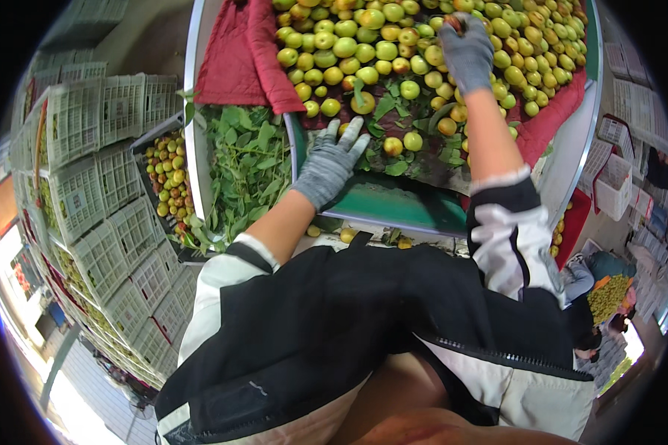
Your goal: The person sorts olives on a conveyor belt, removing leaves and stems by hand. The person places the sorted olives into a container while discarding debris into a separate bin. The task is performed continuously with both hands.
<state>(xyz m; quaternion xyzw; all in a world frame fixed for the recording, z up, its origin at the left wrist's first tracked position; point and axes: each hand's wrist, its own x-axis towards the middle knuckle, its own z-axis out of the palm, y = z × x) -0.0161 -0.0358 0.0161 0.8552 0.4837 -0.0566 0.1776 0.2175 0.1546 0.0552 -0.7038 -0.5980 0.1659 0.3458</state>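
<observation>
Both hands wear grey knit gloves. My right hand (467, 55) reaches over a heap of yellow-green jujube-like fruits (345, 47). Its fingertips are closed around a dark reddish-brown fruit (453, 23), partly covered by the glove. My left hand (334, 158) lies palm down with fingers spread at the near edge of the heap, beside a small fruit half hidden behind its fingers. Loose green leaves (387, 105) and a few single fruits (393, 146) are scattered on the dark surface between my hands. A red quilted cloth (228, 61) lines the sorting table under the heap.
Left of the table's green edge (401, 206), a side compartment holds leafy cuttings (250, 161). A dark crate of browner fruits (170, 172) stands beyond it. White plastic crates (78, 194) are stacked at left. At right are a red bin (576, 228) and people around more fruit (609, 297).
</observation>
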